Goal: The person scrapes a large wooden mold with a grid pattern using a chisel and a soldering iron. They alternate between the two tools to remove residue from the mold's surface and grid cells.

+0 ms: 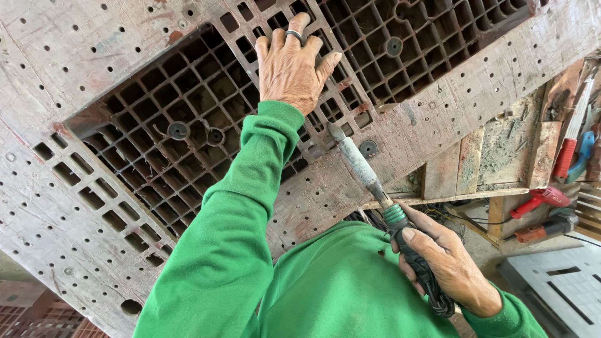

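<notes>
A large worn reddish-grey plastic pallet (75, 206) with a grid of square cells and small round holes fills most of the head view. My left hand (291, 66), in a green sleeve with a ring on one finger, rests flat on the grid near the top middle, fingers spread. My right hand (441, 260) grips the black handle of a soldering iron (366, 175). Its grey metal shaft points up and left, and the tip touches the pallet's solid rim just below the grid.
A wooden workbench (476, 163) stands behind the pallet at right. Red-handled tools (541, 197) lie on and below it, and more tools (573, 138) hang at the far right edge. A grey pallet (563, 281) lies at bottom right; a reddish crate grid (37, 316) shows at bottom left.
</notes>
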